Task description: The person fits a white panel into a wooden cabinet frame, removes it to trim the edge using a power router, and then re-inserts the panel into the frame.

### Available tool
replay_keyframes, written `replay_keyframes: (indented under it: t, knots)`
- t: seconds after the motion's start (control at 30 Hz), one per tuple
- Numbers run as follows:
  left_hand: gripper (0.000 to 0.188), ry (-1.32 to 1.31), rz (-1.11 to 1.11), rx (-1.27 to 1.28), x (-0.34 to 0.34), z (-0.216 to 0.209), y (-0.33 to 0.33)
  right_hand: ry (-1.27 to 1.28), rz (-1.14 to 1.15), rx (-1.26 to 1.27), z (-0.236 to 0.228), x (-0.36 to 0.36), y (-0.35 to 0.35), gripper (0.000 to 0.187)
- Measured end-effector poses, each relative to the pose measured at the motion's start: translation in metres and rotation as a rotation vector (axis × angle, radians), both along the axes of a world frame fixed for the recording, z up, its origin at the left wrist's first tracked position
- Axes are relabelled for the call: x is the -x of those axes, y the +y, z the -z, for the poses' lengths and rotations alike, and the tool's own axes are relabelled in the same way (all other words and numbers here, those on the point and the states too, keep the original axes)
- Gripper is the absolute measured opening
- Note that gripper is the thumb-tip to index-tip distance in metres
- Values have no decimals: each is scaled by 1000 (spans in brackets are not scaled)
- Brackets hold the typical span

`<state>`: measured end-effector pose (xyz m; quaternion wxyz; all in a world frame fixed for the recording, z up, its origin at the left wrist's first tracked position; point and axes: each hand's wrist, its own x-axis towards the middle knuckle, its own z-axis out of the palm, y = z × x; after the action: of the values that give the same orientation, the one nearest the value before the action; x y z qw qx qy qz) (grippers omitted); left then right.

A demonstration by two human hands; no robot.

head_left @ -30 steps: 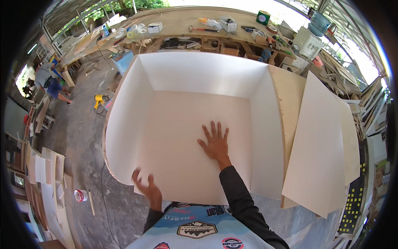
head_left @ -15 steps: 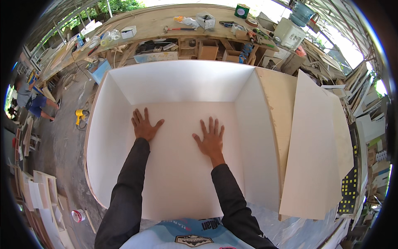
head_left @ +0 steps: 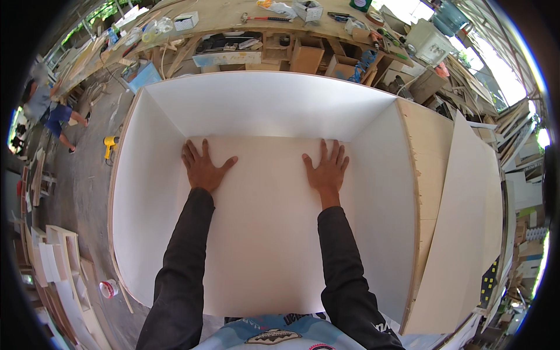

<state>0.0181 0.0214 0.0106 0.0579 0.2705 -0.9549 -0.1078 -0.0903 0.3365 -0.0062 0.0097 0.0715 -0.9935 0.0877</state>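
A large white-lined wooden box (head_left: pixel 382 169) lies open in front of me, with a pale sheet panel (head_left: pixel 265 233) covering its bottom. My left hand (head_left: pixel 204 166) rests flat on the panel near the far left corner, fingers spread. Near the far right corner, my right hand (head_left: pixel 326 172) also presses flat with its fingers apart. Neither hand holds anything. Both forearms in dark sleeves reach into the box from its near side.
A loose pale sheet (head_left: pixel 455 233) leans over bare plywood (head_left: pixel 429 140) at the box's right. Beyond stands a cluttered workbench (head_left: pixel 221 26) with a hammer (head_left: pixel 265 18). A yellow power tool (head_left: pixel 109 146) lies on the floor at left, where another person (head_left: pixel 52 111) stands farther back.
My right hand has moved forward and to the right across the panel, toward the far right corner. My left hand stays near the far left corner. The view has shifted slightly.
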Motion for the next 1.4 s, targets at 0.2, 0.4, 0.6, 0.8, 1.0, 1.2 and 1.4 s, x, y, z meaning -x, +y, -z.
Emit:
replay_keyframes:
  t: [0.2,0.4,0.6,0.8,1.0,1.2,1.4]
  knots:
    - [125,-52,-5,-3,6,10,5,32,113,6,3,2,10,81]
    - [121,26,-1,-6,-1,8,-2,75,100,42,3,-3,0,81]
    - [124,-86,-13,20,7,6,2,82,105,25,10,2,6,81]
    - [121,-73,-32,41,4,12,1,58,67,50,20,5,10,82]
    - [120,-61,-29,47,7,12,6,2,4,-35,12,-38,26,81]
    - [118,-83,-39,62,3,3,-2,-61,-56,-42,3,-153,29,82]
    - [117,-45,-12,48,9,13,2,-122,-107,-27,-22,-184,25,86]
